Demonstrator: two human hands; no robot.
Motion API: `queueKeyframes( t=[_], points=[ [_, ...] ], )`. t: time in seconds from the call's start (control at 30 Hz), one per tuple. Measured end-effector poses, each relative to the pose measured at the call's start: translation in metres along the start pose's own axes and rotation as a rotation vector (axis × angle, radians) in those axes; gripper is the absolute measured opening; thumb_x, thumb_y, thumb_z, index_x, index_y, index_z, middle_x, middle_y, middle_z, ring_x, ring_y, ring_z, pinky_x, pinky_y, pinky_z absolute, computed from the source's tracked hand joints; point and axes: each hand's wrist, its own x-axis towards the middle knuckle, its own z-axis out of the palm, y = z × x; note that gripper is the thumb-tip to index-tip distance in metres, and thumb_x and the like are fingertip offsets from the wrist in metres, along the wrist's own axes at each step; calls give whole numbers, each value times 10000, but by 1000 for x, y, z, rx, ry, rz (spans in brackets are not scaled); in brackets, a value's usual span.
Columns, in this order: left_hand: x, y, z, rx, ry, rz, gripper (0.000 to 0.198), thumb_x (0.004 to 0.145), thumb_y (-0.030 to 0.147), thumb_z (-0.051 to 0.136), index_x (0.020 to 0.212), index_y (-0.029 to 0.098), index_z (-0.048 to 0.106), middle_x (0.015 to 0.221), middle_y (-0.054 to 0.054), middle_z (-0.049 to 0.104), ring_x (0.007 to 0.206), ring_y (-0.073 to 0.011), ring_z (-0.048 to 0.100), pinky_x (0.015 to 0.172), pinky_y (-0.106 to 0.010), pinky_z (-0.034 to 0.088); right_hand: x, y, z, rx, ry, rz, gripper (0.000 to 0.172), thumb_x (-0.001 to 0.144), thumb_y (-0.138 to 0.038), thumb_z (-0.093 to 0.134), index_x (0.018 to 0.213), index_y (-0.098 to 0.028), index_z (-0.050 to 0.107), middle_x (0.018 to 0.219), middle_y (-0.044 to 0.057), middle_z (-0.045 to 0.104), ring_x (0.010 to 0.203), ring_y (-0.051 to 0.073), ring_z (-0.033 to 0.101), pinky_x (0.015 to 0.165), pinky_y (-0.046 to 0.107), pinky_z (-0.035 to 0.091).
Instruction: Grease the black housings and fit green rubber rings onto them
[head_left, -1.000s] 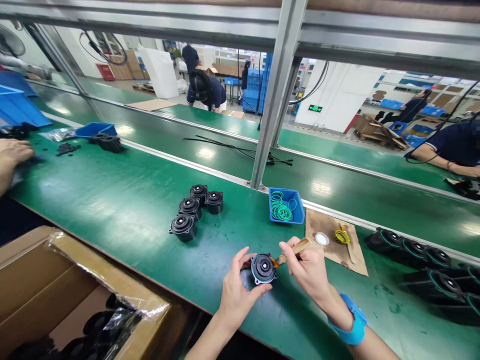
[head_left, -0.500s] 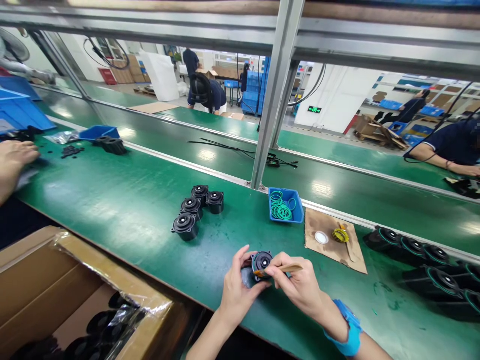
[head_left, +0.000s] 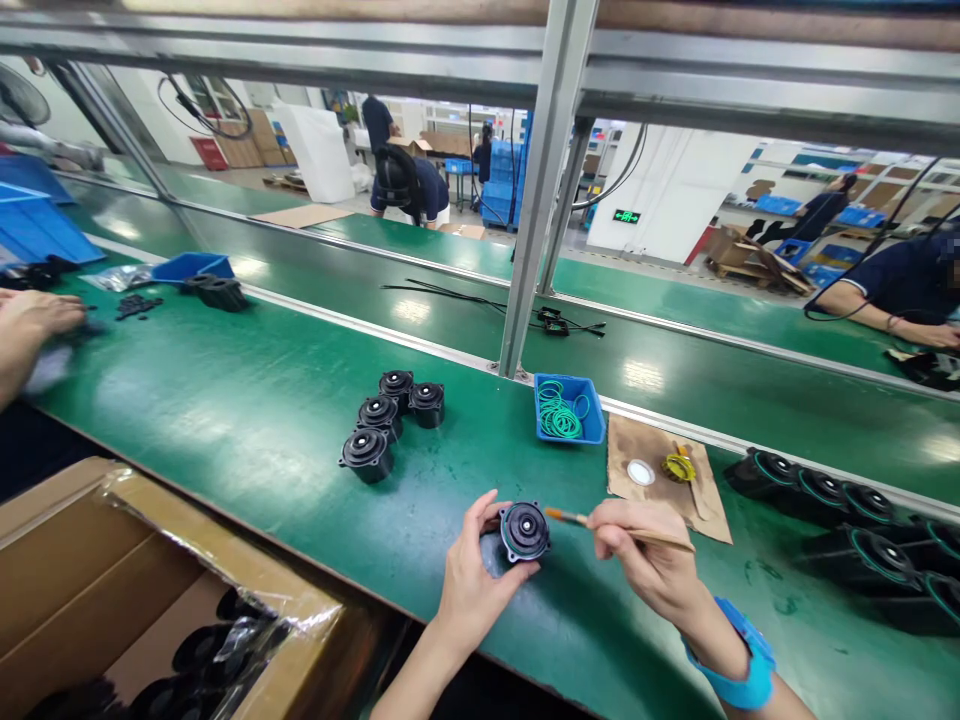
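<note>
My left hand (head_left: 480, 565) grips a round black motor housing (head_left: 525, 531) by its side, near the bench's front edge, with its ringed top facing up and a green ring around it. To the right of the housing, my right hand (head_left: 649, 545) pinches a small paintbrush (head_left: 574, 517) by its wooden handle. The orange bristles point left and are slightly apart from the housing. Beyond my hands, a blue bin (head_left: 570, 410) holds several green rubber rings (head_left: 559, 412). A stained piece of cardboard (head_left: 626, 440) carries a yellow tub (head_left: 679, 466) and a white round lid (head_left: 640, 472).
Several black housings (head_left: 366, 452) stand left of centre on the green bench (head_left: 247, 400). More with green rings (head_left: 862, 560) are grouped at the right. An open carton (head_left: 165, 530) is at the lower left. A co-worker's hand (head_left: 34, 325) is at the far left. A metal post (head_left: 529, 220) rises ahead.
My right hand has moved right with the paintbrush, lifting its bristles off the housing. My left hand still holds the housing in about the same place.
</note>
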Motion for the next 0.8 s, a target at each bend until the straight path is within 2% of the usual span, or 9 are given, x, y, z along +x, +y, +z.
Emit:
queueKeyframes(
  t=[0.13, 0.3, 0.47, 0.53, 0.63, 0.67, 0.73, 0.77, 0.8],
  points=[
    [1, 4, 0, -3, 14, 1, 800, 670, 140, 812, 1345, 252, 399, 1214, -60, 705, 1029, -219, 714, 951, -412, 569, -8, 7, 0, 60, 139, 101, 252, 1072, -331, 445, 1158, -242, 664, 810, 28, 750, 653, 133, 682, 584, 223, 543],
    [0, 5, -1, -6, 37, 49, 813, 648, 99, 806, 1340, 269, 415, 1179, -31, 727, 1055, -211, 713, 940, -374, 573, -17, 19, 3, 96, 132, 213, 251, 1076, -269, 418, 1204, -276, 634, 988, 35, 764, 812, 149, 719, 688, 242, 578],
    [-4, 0, 0, -13, 8, 105, 829, 663, 118, 800, 1362, 284, 387, 1196, -40, 718, 1111, -218, 694, 1009, -407, 536, -21, 23, 1, 19, -12, 261, 241, 1070, -267, 417, 1155, -263, 643, 1103, 45, 725, 970, 166, 688, 843, 277, 547],
    [-4, 1, -1, -55, -39, 79, 825, 684, 125, 770, 1381, 275, 357, 1220, -61, 705, 1137, -223, 681, 1028, -416, 522, -20, 22, 0, 29, -83, 258, 250, 1075, -257, 381, 1150, -255, 619, 1046, 44, 729, 967, 175, 680, 872, 308, 526],
    [-4, 7, -6, -175, -186, -6, 897, 683, 98, 702, 1446, 248, 255, 1258, -98, 684, 1164, -225, 664, 1035, -403, 518, -16, 22, -2, 72, -189, 241, 274, 1079, -235, 308, 1105, -241, 580, 920, 39, 728, 893, 185, 667, 871, 358, 505],
    [-4, 8, -9, -216, -244, -32, 939, 676, 82, 675, 1472, 241, 202, 1269, -107, 677, 1176, -223, 657, 1044, -403, 512, -14, 22, -3, 96, -224, 233, 240, 1070, -238, 321, 1076, -237, 561, 947, 50, 729, 919, 193, 659, 883, 375, 499],
    [-3, 9, -13, -260, -326, -54, 976, 667, 51, 610, 1503, 232, 140, 1340, -130, 634, 1216, -220, 635, 1088, -418, 480, -9, 20, -6, 152, -321, 215, 68, 1023, -261, 434, 1013, -237, 497, 1120, 91, 711, 1066, 221, 620, 950, 420, 474],
    [-3, 8, -15, -253, -347, -48, 944, 668, 41, 575, 1500, 230, 173, 1419, -148, 573, 1257, -223, 609, 1121, -433, 447, -6, 20, -6, 173, -388, 202, 73, 977, -276, 522, 989, -241, 459, 1220, 110, 680, 1147, 236, 584, 991, 443, 451],
    [-3, 7, -16, -232, -359, -32, 899, 668, 33, 544, 1487, 226, 230, 1503, -162, 485, 1305, -232, 573, 1155, -450, 407, -4, 19, -6, 178, -464, 188, 196, 917, -284, 612, 975, -244, 429, 1306, 125, 637, 1221, 251, 538, 1029, 459, 423]
  ],
)
